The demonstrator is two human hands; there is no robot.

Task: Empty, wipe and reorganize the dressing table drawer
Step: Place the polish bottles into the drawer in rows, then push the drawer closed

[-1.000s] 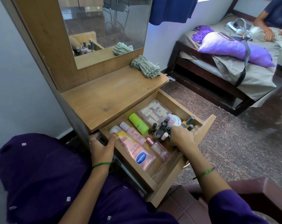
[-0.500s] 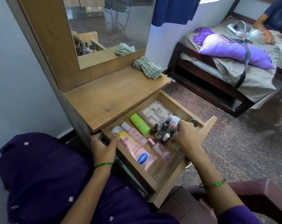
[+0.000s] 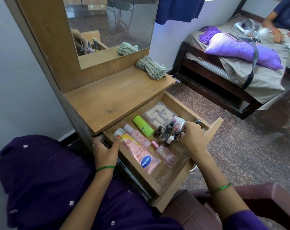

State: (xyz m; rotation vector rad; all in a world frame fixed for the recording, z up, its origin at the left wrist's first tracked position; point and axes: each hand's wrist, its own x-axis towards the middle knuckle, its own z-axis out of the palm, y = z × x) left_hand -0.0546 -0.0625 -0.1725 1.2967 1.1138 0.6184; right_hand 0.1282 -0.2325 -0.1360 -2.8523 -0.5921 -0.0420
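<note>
The wooden drawer [image 3: 177, 185] of the dressing table stands pulled out. Lying in it are a pink Vaseline tube [image 3: 141, 155], a pink bottle [image 3: 138, 136], a green tube [image 3: 143, 126], a clear pink bottle [image 3: 165, 154], a clear box of small pieces [image 3: 159, 113] and a cluster of small nail polish bottles [image 3: 165, 131]. My left hand [image 3: 104, 151] grips the drawer's left wall, thumb inside by the tube's white cap. My right hand [image 3: 193, 140] is inside the drawer, fingers curled round small bottles at the cluster's right edge; what lies under the palm is hidden.
A crumpled checked cloth [image 3: 151, 67] lies at the back right of the table top [image 3: 111, 100], below the mirror [image 3: 111, 27]. A bed [image 3: 240, 72] with a purple pillow stands to the right, with a person [image 3: 280, 17] sitting on it. A maroon chair [image 3: 265, 196] is at my right.
My right hand has shifted a little farther into the drawer, along the right side of the small bottles. My left hand has stayed on the drawer wall.
</note>
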